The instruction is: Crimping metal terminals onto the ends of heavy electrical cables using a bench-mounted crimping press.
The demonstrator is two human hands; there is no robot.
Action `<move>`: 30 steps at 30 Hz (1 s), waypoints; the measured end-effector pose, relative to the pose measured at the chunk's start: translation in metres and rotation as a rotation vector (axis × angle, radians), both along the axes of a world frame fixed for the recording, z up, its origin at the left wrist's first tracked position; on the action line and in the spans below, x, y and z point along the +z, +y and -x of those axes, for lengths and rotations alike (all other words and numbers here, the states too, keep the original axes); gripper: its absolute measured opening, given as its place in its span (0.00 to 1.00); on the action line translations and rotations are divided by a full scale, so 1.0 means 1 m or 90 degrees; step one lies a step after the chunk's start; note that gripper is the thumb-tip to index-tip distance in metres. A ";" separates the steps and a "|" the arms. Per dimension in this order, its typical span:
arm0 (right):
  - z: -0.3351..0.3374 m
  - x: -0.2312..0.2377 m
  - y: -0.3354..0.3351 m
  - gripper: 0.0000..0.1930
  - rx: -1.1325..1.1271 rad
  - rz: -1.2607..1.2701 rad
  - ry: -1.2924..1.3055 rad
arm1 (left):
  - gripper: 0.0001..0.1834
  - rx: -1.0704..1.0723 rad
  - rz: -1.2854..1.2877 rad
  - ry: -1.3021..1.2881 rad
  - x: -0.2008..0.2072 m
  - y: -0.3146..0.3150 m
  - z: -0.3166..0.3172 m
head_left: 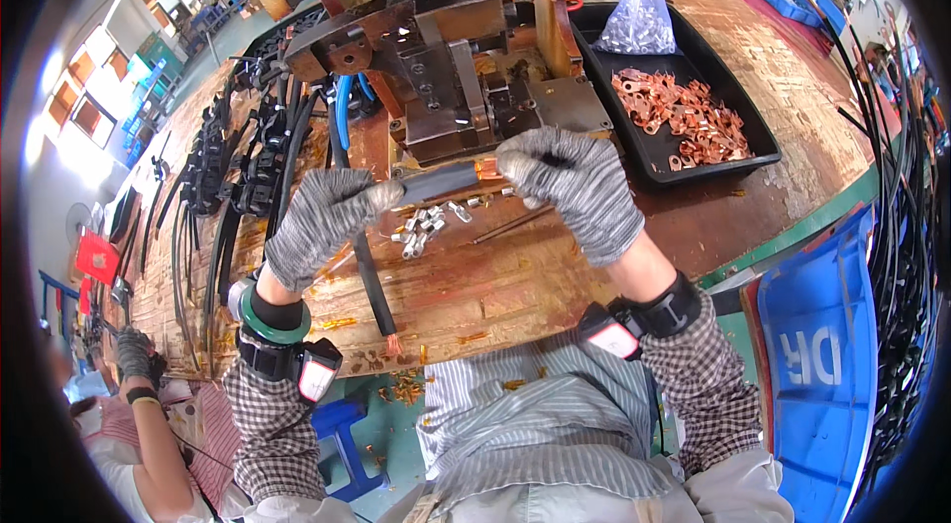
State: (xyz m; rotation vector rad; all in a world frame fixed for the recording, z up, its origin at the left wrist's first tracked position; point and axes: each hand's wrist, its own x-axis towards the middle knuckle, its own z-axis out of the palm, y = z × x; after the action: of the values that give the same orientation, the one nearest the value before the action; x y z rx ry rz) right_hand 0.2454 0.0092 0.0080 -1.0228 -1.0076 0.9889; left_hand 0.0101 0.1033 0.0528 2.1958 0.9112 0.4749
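Head: hands (327, 226) (584, 188) over bench (802, 92); bright workshop (236, 40)

White letters (812, 358) — on a blue bin (822, 434).

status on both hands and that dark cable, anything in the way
Left hand gripping dark cable; right hand on its copper end. Nothing visibly blocking; silver fittings scattered on bench nearby.

Head camera: fisheye, looking down.
Faces across the workbench (535, 275) from above the striped garment (540, 424), lower centre; left hand (327, 226) and right hand (580, 188) close, mid-frame.
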 end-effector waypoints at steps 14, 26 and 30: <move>-0.033 0.008 0.045 0.09 0.099 0.040 0.081 | 0.20 0.048 0.111 0.008 0.010 0.047 -0.017; -0.034 0.008 0.064 0.07 0.084 0.037 0.136 | 0.15 0.100 0.212 0.040 0.019 0.056 -0.018; -0.034 0.009 0.068 0.07 0.090 0.037 0.115 | 0.16 0.054 0.239 -0.006 0.018 0.059 -0.018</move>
State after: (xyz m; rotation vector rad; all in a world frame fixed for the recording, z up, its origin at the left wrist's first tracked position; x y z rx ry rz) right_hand 0.2798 0.0774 0.0175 -0.9004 -0.9149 1.2116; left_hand 0.0283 0.1627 0.0707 1.8189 1.0025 0.3223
